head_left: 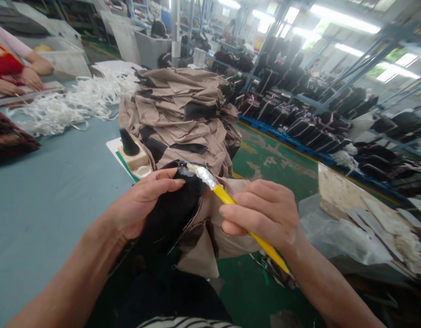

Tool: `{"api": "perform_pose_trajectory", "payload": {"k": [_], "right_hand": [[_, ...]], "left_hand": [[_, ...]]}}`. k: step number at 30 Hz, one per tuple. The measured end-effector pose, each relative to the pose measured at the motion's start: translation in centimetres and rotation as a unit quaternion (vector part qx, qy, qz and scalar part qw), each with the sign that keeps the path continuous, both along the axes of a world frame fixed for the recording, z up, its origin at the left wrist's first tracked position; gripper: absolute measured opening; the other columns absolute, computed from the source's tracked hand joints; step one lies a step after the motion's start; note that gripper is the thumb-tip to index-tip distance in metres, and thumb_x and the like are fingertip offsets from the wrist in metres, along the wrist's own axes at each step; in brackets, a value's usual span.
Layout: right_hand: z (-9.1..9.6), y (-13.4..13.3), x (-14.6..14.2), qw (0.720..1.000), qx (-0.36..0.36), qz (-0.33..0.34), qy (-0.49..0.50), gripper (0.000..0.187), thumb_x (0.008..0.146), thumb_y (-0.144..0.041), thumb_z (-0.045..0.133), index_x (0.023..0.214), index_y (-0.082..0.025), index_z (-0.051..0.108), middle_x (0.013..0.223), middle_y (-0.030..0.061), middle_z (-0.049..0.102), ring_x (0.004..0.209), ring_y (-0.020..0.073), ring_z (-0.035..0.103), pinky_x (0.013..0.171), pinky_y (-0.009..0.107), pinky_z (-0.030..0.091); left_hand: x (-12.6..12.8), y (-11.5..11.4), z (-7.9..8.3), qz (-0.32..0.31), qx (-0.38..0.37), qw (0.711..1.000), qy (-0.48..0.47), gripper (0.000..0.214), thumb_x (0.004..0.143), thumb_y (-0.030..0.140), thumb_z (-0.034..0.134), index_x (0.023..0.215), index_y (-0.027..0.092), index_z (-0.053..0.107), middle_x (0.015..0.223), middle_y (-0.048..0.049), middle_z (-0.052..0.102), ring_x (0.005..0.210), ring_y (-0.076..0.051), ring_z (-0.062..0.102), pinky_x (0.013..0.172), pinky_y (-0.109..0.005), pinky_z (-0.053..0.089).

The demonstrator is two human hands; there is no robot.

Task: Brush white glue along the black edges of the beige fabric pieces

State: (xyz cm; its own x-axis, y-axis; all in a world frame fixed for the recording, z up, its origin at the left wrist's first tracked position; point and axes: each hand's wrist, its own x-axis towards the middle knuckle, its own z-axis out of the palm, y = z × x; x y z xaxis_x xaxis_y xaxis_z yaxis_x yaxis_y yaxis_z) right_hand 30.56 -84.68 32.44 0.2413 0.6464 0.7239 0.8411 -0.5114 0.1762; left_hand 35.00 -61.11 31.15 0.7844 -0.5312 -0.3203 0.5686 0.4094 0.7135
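Observation:
My left hand pinches the edge of a black fabric piece, thumb on top. Tan fabric joined to it hangs down at the right. Between the fingers of my right hand is a yellow-handled brush, its neck wrapped in silvery foil. The brush tip touches the black fabric near its top edge, just right of my left thumb, where a whitish wet smear shows. Just beyond my left hand stands a cream-coloured container with a black cone-shaped top.
A tall stack of tan and black fabric pieces rises straight ahead on the blue-grey table. White strips lie in a heap at left, near another person's hands. Cardboard and clear plastic are at right.

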Motion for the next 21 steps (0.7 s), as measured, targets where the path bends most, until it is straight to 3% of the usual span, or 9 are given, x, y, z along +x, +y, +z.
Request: {"api": "perform_pose_trajectory", "payload": {"k": [8, 14, 18, 21], "right_hand": [[0.3, 0.0, 0.8, 0.997, 0.055, 0.035, 0.033, 0.018, 0.11, -0.026, 0.057, 0.097, -0.016, 0.065, 0.067, 0.0009, 0.07, 0.058, 0.0128, 0.064, 0.054, 0.028, 0.049], [0.3, 0.9, -0.2, 0.96, 0.269, -0.015, 0.071, 0.034, 0.111, -0.045, 0.054, 0.085, -0.025, 0.064, 0.059, -0.0016, 0.064, 0.048, 0.0133, 0.059, 0.047, 0.029, 0.05], [-0.3, 1.4, 0.5, 0.962, 0.237, 0.04, 0.13, 0.027, 0.108, -0.035, 0.062, 0.086, -0.021, 0.064, 0.065, -0.0022, 0.07, 0.052, 0.0113, 0.062, 0.051, 0.025, 0.051], [-0.5, 1.2, 1.5, 0.986, 0.144, 0.053, 0.065, 0.021, 0.108, -0.028, 0.061, 0.091, -0.017, 0.066, 0.069, -0.0005, 0.07, 0.057, 0.0113, 0.063, 0.055, 0.026, 0.05]], "left_hand": [[-0.2, 0.3, -0.3, -0.013, -0.023, 0.999, 0.028, 0.013, 0.075, 0.01, 0.084, 0.086, 0.014, 0.078, 0.074, -0.0036, 0.082, 0.058, -0.017, 0.077, 0.056, -0.023, 0.065], [-0.1, 0.5, -0.7, -0.004, -0.005, 0.999, 0.032, 0.022, 0.07, 0.012, 0.088, 0.091, 0.013, 0.081, 0.076, -0.0063, 0.083, 0.058, -0.018, 0.077, 0.056, -0.023, 0.066], [-0.2, 0.2, -1.0, -0.013, -0.006, 1.0, 0.026, 0.027, 0.067, 0.015, 0.094, 0.091, 0.014, 0.082, 0.078, -0.0059, 0.084, 0.058, -0.017, 0.077, 0.058, -0.022, 0.066], [0.0, 0.0, -1.2, -0.009, -0.006, 1.0, 0.021, 0.026, 0.068, 0.016, 0.093, 0.091, 0.014, 0.082, 0.077, -0.005, 0.083, 0.06, -0.017, 0.077, 0.058, -0.023, 0.066]]}}
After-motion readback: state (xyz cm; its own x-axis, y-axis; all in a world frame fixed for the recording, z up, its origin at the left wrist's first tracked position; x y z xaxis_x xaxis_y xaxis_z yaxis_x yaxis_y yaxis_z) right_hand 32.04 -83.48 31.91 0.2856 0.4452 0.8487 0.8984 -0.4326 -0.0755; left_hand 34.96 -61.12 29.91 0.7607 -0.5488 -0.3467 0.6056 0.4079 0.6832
